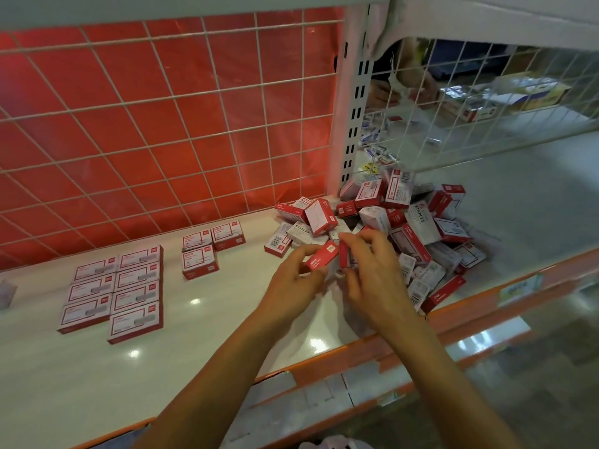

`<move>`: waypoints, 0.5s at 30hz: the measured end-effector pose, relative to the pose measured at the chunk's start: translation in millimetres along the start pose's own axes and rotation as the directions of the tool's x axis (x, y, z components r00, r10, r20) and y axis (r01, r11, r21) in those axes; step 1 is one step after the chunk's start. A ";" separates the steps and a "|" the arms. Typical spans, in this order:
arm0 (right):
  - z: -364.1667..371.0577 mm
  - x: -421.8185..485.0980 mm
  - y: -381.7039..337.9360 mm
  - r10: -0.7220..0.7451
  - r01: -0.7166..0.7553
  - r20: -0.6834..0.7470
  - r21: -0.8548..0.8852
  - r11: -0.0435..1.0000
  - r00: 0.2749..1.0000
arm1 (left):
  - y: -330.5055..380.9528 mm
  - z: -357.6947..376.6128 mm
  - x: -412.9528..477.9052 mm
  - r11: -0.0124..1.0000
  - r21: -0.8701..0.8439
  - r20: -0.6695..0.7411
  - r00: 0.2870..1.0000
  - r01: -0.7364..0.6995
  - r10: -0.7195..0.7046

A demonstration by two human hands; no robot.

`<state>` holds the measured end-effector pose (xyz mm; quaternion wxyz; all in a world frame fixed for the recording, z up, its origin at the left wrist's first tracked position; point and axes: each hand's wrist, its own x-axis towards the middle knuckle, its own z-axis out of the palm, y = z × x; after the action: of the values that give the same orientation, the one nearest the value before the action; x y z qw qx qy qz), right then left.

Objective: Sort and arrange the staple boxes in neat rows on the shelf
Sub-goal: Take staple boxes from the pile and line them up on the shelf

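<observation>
red staple box (319, 259) pinched in left grip (293, 286), second red box (344, 254) clasped in right grip (372, 277), beside pile (415, 222)

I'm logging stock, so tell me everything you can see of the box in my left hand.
The small staple box looks like red cardboard with a white label patch; its print is too blurred to read. It appears closed and is held tilted above the white shelf, in front of the loose pile. The left hand pinches its lower end.
</observation>
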<state>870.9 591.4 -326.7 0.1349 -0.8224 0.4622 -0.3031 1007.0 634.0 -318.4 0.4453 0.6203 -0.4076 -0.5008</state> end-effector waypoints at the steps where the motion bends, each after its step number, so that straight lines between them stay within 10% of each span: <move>1: 0.9 -0.4 -1.8 -0.005 0.005 0.006 0.008 1.000 1.000 | 1.3 -4.0 -2.1 0.999 -0.051 0.004 1.000 0.009 -0.009; 15: 14.4 -2.3 -31.6 -0.070 0.066 0.088 0.046 0.997 0.994 | -0.9 -51.0 -27.7 0.978 -0.203 -0.089 0.994 0.039 -0.058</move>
<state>900.4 609.4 -322.9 0.1626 -0.8473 0.4209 -0.2803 1052.7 667.9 -306.9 0.5121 0.6047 -0.3183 -0.5203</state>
